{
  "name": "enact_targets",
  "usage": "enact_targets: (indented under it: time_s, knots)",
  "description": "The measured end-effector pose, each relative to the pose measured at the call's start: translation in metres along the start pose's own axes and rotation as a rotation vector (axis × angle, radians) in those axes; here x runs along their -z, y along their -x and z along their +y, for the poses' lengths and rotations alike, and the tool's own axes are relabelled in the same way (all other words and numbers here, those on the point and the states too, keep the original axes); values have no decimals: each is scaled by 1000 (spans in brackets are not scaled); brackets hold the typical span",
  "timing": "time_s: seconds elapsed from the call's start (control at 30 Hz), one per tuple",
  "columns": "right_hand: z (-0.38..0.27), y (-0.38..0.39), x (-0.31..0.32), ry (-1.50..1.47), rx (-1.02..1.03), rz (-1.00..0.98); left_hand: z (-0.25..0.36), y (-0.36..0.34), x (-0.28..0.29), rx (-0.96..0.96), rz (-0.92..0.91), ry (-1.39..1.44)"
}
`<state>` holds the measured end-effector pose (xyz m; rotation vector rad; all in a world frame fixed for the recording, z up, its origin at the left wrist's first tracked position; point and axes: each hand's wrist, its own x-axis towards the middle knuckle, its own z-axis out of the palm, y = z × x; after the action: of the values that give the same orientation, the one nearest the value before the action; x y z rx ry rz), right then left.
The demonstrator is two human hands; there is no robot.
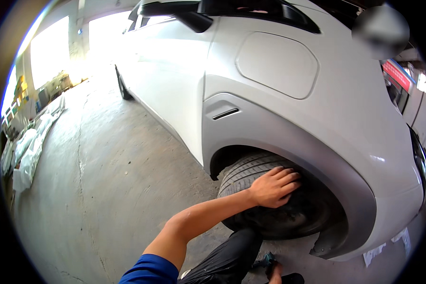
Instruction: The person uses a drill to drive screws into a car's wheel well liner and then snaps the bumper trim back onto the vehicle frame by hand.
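My left hand rests on the upper edge of a black tyre, its fingers stretched out and slightly spread over the top. The tyre, with dusty tread, sits turned in the wheel arch of a white car. Its dark wheel face lies in shadow below my hand. At the lower edge, my right hand shows only in part, beside a teal and black thing that it seems to grip. What that thing is cannot be made out, and most of those fingers are hidden.
A grey arch trim surrounds the tyre closely, with its lower end near the floor. My dark-trousered leg is bent beside the wheel. White plastic sheeting lies along the left wall on the concrete floor.
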<state>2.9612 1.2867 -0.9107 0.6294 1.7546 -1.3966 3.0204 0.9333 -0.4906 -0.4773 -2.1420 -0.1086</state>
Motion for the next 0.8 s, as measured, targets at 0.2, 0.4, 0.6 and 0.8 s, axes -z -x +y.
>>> enact_targets:
  time_s: [0.2,0.4,0.6,0.8]
  knots:
    - [-13,-1,-11,72,-24,-55,-2,-1,-5,-21,56,33]
    - [-10,-5,-16,95,-37,-58,-6,8,-9,-15,67,54]
    - [-3,-11,-27,70,-17,-90,-9,10,-8,-11,77,109]
    - [-22,8,-43,38,-58,-88,-8,-4,-2,-28,113,134]
